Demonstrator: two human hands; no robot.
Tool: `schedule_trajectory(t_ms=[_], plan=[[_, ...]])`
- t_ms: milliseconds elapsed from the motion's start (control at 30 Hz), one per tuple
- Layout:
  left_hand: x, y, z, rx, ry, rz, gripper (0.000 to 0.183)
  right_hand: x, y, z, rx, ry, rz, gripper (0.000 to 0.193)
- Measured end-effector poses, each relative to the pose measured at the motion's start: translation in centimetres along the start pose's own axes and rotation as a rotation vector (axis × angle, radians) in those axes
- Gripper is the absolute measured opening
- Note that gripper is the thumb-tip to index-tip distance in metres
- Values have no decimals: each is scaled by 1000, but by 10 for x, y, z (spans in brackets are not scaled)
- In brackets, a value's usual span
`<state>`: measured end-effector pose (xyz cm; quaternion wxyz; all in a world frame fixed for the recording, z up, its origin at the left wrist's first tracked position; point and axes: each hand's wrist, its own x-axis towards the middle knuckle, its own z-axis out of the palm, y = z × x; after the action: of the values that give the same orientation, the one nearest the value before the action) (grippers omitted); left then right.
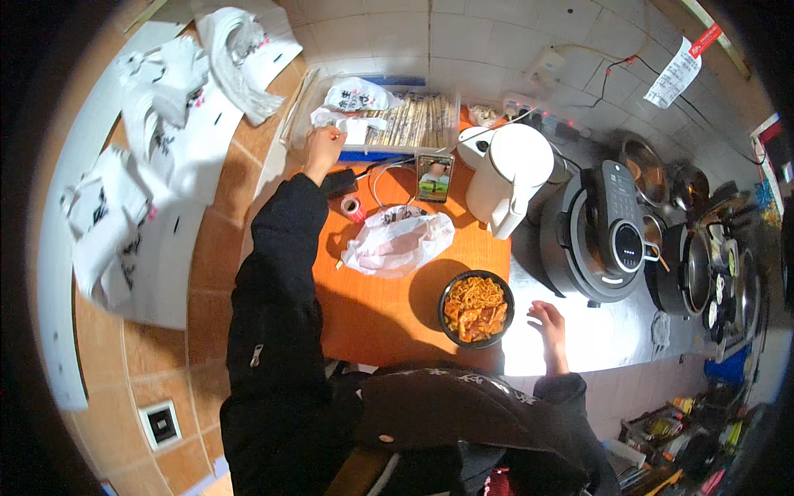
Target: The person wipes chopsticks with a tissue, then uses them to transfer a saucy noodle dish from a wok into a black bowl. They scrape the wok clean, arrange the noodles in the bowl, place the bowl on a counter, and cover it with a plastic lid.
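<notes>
Reaching left hand (322, 149) into clear bin (372, 124) behind black noodle bowl (475, 308), fingers pinched on white packet (357, 128). Right hand (548, 321) flat, spread, empty, just right of bowl. Likely utensil-fetching step; next calls for lifting packet clear, back toward bowl.

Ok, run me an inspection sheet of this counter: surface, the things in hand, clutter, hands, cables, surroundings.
Surface: orange counter, steel worktop to the right.
Things: clear bin of wrapped chopsticks and white packets; black bowl of noodles.
Clutter: plastic bag, tape roll, white kettle, phone.
Hands: left hand reaching into the bin, grip unclear; right hand open on the steel.
Cables: white lead by the phone; wall wire.
Surroundings: cookers, tiled wall, hanging bags.
</notes>
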<state>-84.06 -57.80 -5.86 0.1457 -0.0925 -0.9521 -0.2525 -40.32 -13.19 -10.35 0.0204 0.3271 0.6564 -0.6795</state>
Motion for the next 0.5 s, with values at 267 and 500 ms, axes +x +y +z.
schedule_trajectory(t_ms=[267,500], plan=[[79,-53,19,-101,-63,-197,28,-62,4,-6,81,298,57,21],[82,-43,-16,-477,381,-124,26,-67,-18,21,-17,196,5,23]])
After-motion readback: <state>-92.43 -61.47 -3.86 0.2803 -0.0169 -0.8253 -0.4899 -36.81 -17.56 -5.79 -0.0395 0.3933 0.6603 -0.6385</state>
